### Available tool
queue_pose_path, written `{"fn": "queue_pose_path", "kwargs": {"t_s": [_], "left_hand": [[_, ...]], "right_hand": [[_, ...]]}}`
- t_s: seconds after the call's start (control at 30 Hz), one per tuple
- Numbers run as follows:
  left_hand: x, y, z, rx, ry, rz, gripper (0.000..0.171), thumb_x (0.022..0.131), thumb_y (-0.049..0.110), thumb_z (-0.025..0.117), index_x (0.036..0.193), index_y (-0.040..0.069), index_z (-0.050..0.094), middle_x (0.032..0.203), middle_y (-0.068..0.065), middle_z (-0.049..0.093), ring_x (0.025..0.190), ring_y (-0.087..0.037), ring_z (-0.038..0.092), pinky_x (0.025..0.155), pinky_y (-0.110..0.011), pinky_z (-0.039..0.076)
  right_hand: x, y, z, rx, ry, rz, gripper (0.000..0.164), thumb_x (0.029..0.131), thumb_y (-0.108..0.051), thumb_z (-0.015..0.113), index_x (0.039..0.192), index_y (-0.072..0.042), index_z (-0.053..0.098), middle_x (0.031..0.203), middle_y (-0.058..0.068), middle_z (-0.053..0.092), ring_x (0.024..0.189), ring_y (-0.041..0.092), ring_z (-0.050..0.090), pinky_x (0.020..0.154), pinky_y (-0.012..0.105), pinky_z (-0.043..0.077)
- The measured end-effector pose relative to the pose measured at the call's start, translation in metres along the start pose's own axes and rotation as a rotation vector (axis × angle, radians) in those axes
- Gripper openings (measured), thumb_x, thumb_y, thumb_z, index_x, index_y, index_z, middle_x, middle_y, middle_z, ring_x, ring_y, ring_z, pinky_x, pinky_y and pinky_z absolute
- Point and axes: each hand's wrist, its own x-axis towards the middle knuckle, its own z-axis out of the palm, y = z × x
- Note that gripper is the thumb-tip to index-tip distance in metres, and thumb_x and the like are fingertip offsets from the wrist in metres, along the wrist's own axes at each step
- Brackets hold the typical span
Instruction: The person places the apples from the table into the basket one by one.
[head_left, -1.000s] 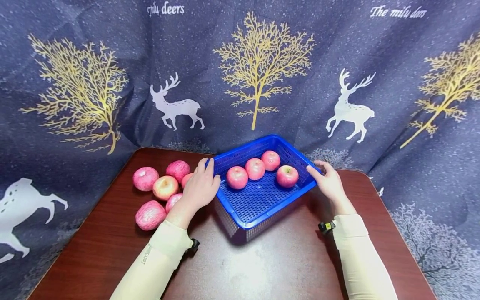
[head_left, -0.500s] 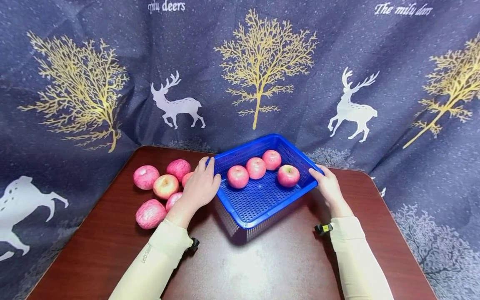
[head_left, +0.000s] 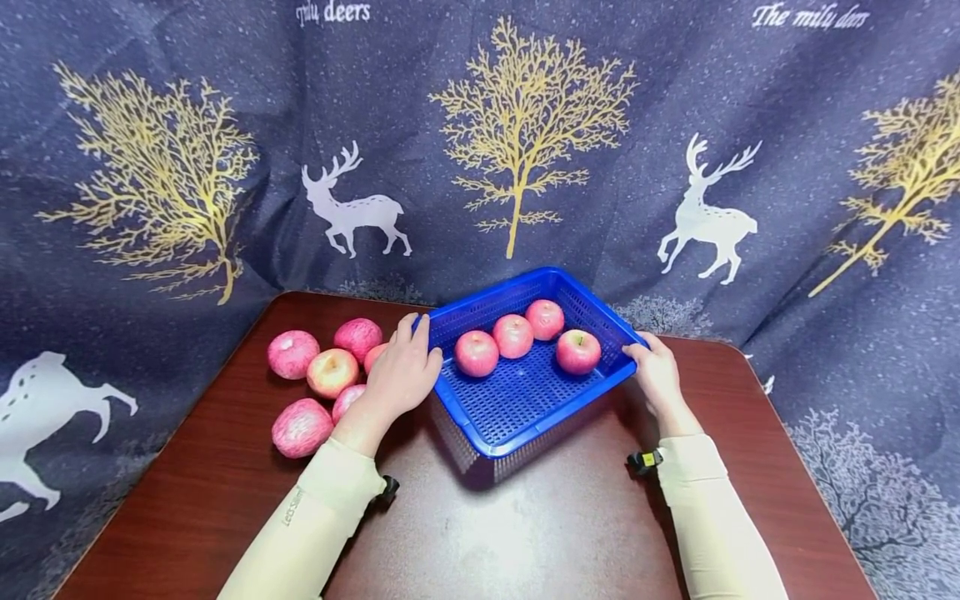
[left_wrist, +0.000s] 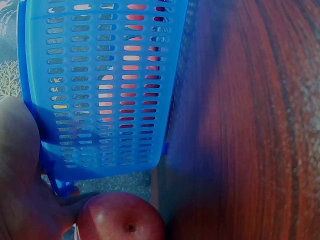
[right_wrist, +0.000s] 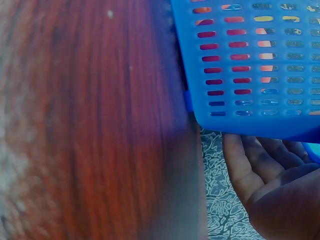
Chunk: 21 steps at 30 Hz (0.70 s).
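Observation:
A blue plastic basket [head_left: 517, 400] with slotted walls stands at an angle on the table. Inside it lie several red apples, one [head_left: 578, 352] with its stem up. My left hand [head_left: 401, 371] grips the rim at the basket's left end, and in the left wrist view the hand [left_wrist: 20, 175] is beside that end wall. At the right end my right hand [head_left: 656, 375] holds the rim, thumb over the edge. The right wrist view shows this hand's fingers [right_wrist: 240, 165] against the outside of the wall.
Several loose apples [head_left: 332, 373] lie left of the basket, some partly hidden by my left hand; one apple [left_wrist: 120, 217] shows close below it in the left wrist view. The brown table [head_left: 480, 542] ends at a dark blue printed cloth [head_left: 420, 125] behind.
My right hand has shifted slightly on the rim, its wrist moving a little to the left and lower. The basket, the apples and my left hand stay almost the same.

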Motion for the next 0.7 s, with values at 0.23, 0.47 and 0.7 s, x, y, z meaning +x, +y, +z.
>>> {"fn": "queue_pose_path", "kwargs": {"t_s": [0.23, 0.47, 0.7], "left_hand": [[-0.0005, 0.0004, -0.0005, 0.000, 0.009, 0.004, 0.068, 0.111, 0.030, 0.055, 0.167, -0.007, 0.041, 0.169, -0.031, 0.037, 0.148, -0.048, 0.050, 0.116, -0.062, 0.048], [-0.0008, 0.0001, 0.0001, 0.002, 0.024, 0.011, 0.069, 0.111, 0.032, 0.053, 0.168, -0.006, 0.040, 0.170, -0.031, 0.037, 0.149, -0.048, 0.050, 0.116, -0.062, 0.047], [-0.0012, 0.0013, -0.0022, -0.012, 0.022, 0.010, 0.070, 0.111, 0.032, 0.055, 0.169, -0.003, 0.039, 0.170, -0.031, 0.037, 0.149, -0.049, 0.049, 0.117, -0.063, 0.046]], "right_hand": [[0.0003, 0.0010, 0.0034, -0.075, 0.047, -0.002, 0.040, 0.105, -0.016, 0.058, 0.139, 0.002, 0.069, 0.130, 0.026, 0.068, 0.104, 0.024, 0.062, 0.089, 0.027, 0.047], [0.0012, 0.0018, 0.0039, -0.068, 0.046, -0.006, 0.040, 0.104, -0.016, 0.058, 0.138, 0.003, 0.068, 0.132, 0.026, 0.067, 0.109, 0.028, 0.061, 0.091, 0.028, 0.045], [0.0005, 0.0019, 0.0034, -0.052, 0.026, -0.012, 0.040, 0.105, -0.015, 0.058, 0.140, 0.003, 0.068, 0.132, 0.026, 0.066, 0.107, 0.024, 0.061, 0.091, 0.026, 0.046]]}}
